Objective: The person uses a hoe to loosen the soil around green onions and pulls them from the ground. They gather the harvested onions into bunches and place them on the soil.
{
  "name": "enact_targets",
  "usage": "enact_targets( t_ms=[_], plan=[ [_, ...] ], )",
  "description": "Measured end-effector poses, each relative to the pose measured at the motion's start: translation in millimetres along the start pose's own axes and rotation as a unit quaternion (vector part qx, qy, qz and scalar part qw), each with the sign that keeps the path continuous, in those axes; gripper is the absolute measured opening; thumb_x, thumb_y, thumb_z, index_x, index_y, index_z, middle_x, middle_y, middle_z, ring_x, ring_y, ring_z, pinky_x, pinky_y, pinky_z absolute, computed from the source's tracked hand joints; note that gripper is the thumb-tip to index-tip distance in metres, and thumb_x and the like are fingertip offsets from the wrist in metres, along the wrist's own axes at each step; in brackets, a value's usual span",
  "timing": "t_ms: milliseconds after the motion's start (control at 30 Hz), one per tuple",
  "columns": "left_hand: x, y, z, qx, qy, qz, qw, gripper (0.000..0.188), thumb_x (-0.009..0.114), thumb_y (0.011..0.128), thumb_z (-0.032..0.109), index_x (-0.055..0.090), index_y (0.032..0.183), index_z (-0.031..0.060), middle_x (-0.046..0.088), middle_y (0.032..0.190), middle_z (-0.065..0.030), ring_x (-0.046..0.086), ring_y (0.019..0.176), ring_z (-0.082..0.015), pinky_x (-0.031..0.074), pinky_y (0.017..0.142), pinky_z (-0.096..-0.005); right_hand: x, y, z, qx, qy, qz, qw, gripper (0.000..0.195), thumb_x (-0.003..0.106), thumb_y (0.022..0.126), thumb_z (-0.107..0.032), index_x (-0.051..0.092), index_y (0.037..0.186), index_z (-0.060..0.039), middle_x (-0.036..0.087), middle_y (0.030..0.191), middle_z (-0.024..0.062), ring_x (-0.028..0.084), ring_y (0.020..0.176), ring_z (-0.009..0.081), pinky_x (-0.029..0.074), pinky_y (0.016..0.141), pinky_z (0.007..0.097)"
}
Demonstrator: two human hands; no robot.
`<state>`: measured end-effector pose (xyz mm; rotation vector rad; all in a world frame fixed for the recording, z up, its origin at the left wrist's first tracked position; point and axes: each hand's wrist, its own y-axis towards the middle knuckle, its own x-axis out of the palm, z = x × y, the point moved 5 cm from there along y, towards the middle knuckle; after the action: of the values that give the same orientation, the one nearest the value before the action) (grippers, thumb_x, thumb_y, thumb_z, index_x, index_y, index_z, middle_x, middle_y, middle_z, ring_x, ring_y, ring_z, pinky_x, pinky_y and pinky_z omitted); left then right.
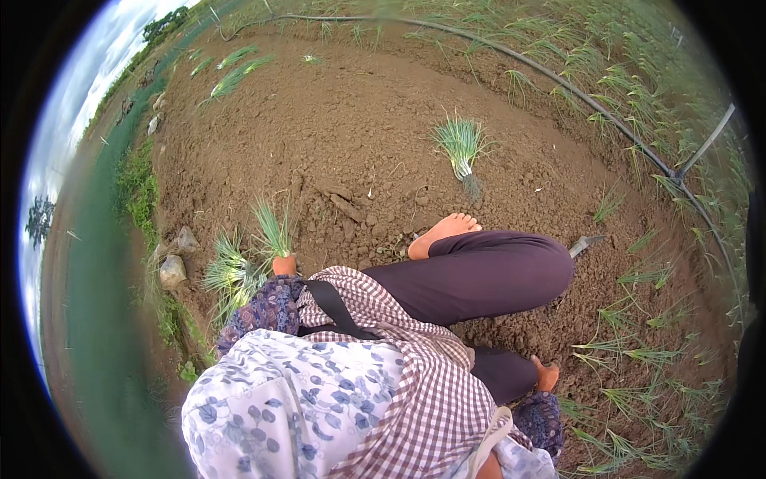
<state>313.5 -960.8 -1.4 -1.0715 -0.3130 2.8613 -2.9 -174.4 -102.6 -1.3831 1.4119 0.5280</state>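
Observation:
My left hand is closed around the lower part of a bunch of green onion seedlings. Beside it, more onion seedlings lie heaped on the soil. On the other side, my right hand is low by my dark trouser leg, near the ground. Its fingers are partly hidden, so I cannot tell whether it grips anything. A separate bundle of onion seedlings with pale stems and dark roots lies beyond my bare foot. A hand tool with a metal blade shows partly behind my knee.
Onion plants stand in the soil on the right. A dark hose curves across the far and right side, with a pale stake against it. Stones lie at the left edge. More seedling bundles rest farther off.

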Motion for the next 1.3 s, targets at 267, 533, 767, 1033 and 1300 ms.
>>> enact_targets(
  t_ms=[267, 533, 767, 1033, 1300],
  plan=[
    [-1, 79, -20, 0.046, 0.019, 0.031, 0.998, 0.031, 0.071, 0.073, 0.023, 0.065, 0.077, -0.0067, 0.065, 0.065, -0.0169, 0.064, 0.059, -0.0292, 0.049, 0.057, -0.0398, 18, -4, -3, 0.012, 0.041, -0.038, 0.998, 0.087, 0.084, 0.058, -0.051, 0.059, 0.110, 0.0140, 0.062, 0.106, 0.0306, 0.060, 0.103, 0.0414, 0.048, 0.090, 0.0443],
    [19, 36, 33, 0.108, 0.027, 0.050, 0.993, 0.026, 0.070, 0.075, 0.019, 0.064, 0.073, -0.0063, 0.064, 0.063, -0.0149, 0.061, 0.052, -0.0265, 0.047, 0.051, -0.0376, 7, -1, 10, 0.031, 0.059, -0.032, 0.997, 0.086, 0.085, 0.058, -0.050, 0.059, 0.110, 0.0139, 0.062, 0.108, 0.0303, 0.059, 0.105, 0.0418, 0.047, 0.091, 0.0450],
    [19, 73, 14, 0.044, -0.020, 0.011, 0.999, 0.037, 0.072, 0.071, 0.027, 0.066, 0.086, -0.0068, 0.066, 0.079, -0.0255, 0.064, 0.080, -0.0419, 0.048, 0.070, -0.0467, 9, -12, 1, 0.034, 0.076, -0.022, 0.996, 0.081, 0.085, 0.057, -0.049, 0.062, 0.103, 0.0135, 0.064, 0.103, 0.0298, 0.061, 0.099, 0.0413, 0.049, 0.086, 0.0445],
    [62, 96, -18, 0.071, 0.001, 0.009, 0.997, 0.037, 0.071, 0.072, 0.028, 0.066, 0.088, -0.0054, 0.066, 0.081, -0.0265, 0.063, 0.080, -0.0439, 0.048, 0.070, -0.0480, -7, -15, 6, 0.034, 0.078, -0.001, 0.996, 0.073, 0.085, 0.056, -0.047, 0.063, 0.092, 0.0129, 0.065, 0.088, 0.0293, 0.064, 0.088, 0.0401, 0.049, 0.077, 0.0446],
    [71, 51, 26, 0.070, 0.004, 0.008, 0.998, 0.031, 0.067, 0.075, 0.021, 0.064, 0.086, -0.0080, 0.066, 0.079, -0.0254, 0.064, 0.076, -0.0421, 0.049, 0.067, -0.0453, 5, 2, 34, 0.063, 0.070, 0.014, 0.995, 0.079, 0.085, 0.057, -0.047, 0.062, 0.103, 0.0139, 0.064, 0.101, 0.0296, 0.061, 0.100, 0.0404, 0.048, 0.088, 0.0435]
  ],
)
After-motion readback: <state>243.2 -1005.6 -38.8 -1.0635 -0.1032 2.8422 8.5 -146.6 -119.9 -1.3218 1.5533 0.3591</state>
